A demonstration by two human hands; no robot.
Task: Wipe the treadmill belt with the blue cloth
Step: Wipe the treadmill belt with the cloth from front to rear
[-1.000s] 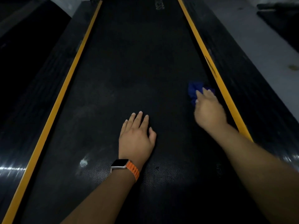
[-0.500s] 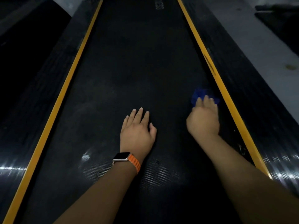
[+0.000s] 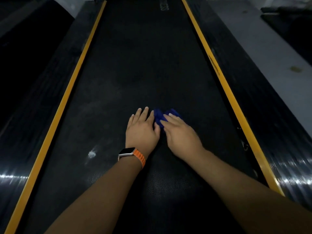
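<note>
Treadmill belt (image 3: 143, 65) with both hands near its midline

Dark and textured, the belt has open surface ahead of the hands and on both sides. A left yellow strip (image 3: 67, 92) and a right yellow strip (image 3: 224, 85) line its edges, with black side rails (image 3: 249, 92) beyond. The left hand (image 3: 142, 130) lies flat on the belt, fingers straight and together. The right hand (image 3: 180, 135) presses outstretched fingers onto the blue cloth (image 3: 158, 116), bunched on the belt between both hands' fingertips. A smartwatch (image 3: 126, 152) on an orange band circles the left wrist.

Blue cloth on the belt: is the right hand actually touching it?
Touching. The head view shows the right hand lying flat on the blue cloth, its straight fingers pressing it onto the treadmill belt.
</note>
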